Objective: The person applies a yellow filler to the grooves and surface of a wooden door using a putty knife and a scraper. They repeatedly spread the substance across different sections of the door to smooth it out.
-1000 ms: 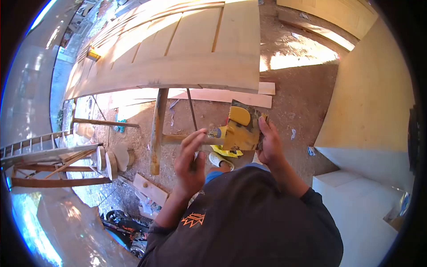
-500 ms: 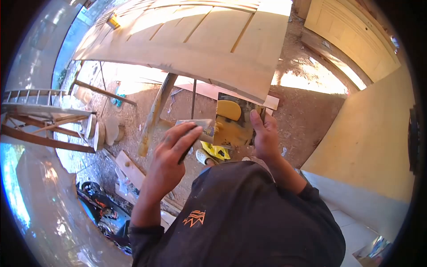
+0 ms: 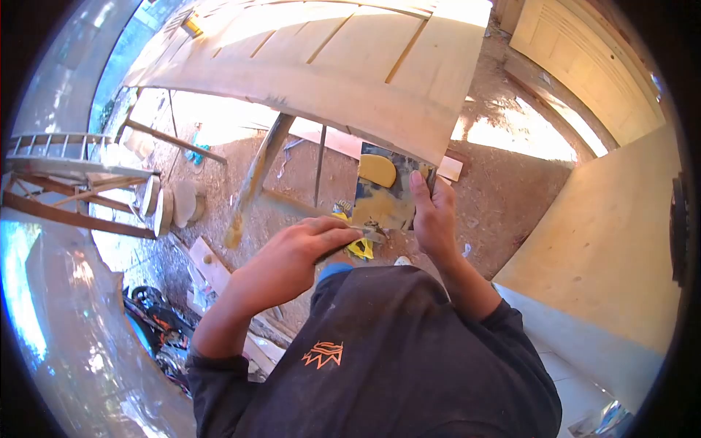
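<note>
My right hand grips the right edge of a flat board, thumb on top. A smooth mound of yellow-tan paste lies on its upper left part, with more smeared below. My left hand is closed around a flat scraper, whose blade shows by the board's lower left edge. The fingers hide most of the scraper. Beyond both hands lies a large pale wooden door panel with long slots, raised on wooden legs.
A yellow-handled tool rests on the panel's far left. A wooden ladder stands at the left, near round pale discs. Another door is at the upper right, a plywood sheet at the right. Yellow plastic lies below.
My left hand has moved down and right, and the scraper has gone from upright and left of the board to its lower edge. The board has shifted slightly upward.
</note>
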Action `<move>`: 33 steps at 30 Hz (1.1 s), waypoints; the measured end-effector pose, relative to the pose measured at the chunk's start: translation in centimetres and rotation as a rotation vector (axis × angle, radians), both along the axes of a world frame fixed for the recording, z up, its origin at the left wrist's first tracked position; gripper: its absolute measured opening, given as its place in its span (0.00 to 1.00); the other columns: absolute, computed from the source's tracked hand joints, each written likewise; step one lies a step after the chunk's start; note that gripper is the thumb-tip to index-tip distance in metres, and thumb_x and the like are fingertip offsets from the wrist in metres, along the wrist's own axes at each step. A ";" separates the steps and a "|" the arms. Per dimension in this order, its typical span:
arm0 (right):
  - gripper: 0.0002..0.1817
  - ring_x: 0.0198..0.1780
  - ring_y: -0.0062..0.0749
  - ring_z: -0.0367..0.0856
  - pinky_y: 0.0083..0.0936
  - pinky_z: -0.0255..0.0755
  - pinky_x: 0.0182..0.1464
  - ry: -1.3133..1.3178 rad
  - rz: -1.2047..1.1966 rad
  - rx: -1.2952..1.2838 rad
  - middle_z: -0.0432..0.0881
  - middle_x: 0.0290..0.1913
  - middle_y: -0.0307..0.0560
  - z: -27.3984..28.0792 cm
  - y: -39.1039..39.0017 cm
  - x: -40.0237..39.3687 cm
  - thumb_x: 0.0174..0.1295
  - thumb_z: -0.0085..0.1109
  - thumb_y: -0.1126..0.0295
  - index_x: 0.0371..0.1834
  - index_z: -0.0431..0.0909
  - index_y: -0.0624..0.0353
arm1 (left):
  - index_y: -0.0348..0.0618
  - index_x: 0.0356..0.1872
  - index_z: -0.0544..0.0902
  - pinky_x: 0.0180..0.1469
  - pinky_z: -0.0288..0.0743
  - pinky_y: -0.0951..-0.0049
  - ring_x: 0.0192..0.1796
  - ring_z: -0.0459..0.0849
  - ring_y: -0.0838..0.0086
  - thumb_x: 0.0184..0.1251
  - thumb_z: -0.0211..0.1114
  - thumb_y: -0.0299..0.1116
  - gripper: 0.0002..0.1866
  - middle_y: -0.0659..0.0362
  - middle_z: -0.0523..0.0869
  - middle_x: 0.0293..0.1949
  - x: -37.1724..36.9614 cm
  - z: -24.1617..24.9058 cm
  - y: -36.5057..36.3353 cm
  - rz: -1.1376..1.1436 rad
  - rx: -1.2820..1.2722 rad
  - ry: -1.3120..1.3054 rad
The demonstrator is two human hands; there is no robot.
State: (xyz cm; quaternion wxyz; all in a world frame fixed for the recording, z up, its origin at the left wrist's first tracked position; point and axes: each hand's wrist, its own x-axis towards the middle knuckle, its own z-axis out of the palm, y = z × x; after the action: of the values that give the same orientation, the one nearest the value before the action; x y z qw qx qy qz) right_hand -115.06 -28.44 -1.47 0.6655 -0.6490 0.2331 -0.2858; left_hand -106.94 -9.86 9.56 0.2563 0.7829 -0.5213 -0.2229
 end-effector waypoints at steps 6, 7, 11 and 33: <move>0.13 0.28 0.19 0.67 0.24 0.65 0.31 0.009 0.061 -0.027 0.72 0.23 0.37 -0.1 1.3 3.9 0.68 0.48 0.66 0.33 0.74 0.65 | 0.41 0.51 0.79 0.54 0.72 0.62 0.53 0.79 0.55 0.46 0.51 0.09 0.27 0.50 0.80 0.50 5.9 1.3 -0.7 0.015 -0.081 -0.140; 0.13 0.28 0.19 0.67 0.23 0.65 0.31 0.007 0.077 -0.014 0.72 0.23 0.37 -0.3 1.7 4.8 0.68 0.48 0.66 0.33 0.74 0.65 | 0.41 0.51 0.79 0.54 0.72 0.62 0.53 0.78 0.55 0.46 0.52 0.10 0.27 0.50 0.80 0.50 7.0 1.1 -0.7 -0.001 -0.088 -0.165; 0.12 0.29 0.18 0.67 0.24 0.65 0.31 -0.003 0.061 -0.027 0.73 0.23 0.38 1.5 3.7 9.8 0.68 0.48 0.66 0.33 0.74 0.65 | 0.43 0.51 0.79 0.54 0.72 0.61 0.54 0.77 0.56 0.47 0.53 0.11 0.27 0.51 0.79 0.50 12.2 -0.2 0.3 -0.040 -0.138 -0.215; 0.17 0.48 0.29 0.76 0.25 0.70 0.52 0.102 -0.044 0.169 0.76 0.47 0.46 -7.6 1.3 43.8 0.70 0.45 0.65 0.54 0.67 0.67 | 0.34 0.60 0.69 0.58 0.69 0.72 0.56 0.76 0.68 0.51 0.49 0.14 0.29 0.52 0.76 0.55 54.4 -15.3 18.1 1.276 -0.864 0.320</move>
State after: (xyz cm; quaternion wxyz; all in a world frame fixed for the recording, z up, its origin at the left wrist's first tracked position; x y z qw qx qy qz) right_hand -71.27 -27.11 -9.04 0.6987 -0.5988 0.3043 -0.2462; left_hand -52.52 8.22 -5.78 0.6884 0.7203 0.0316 0.0797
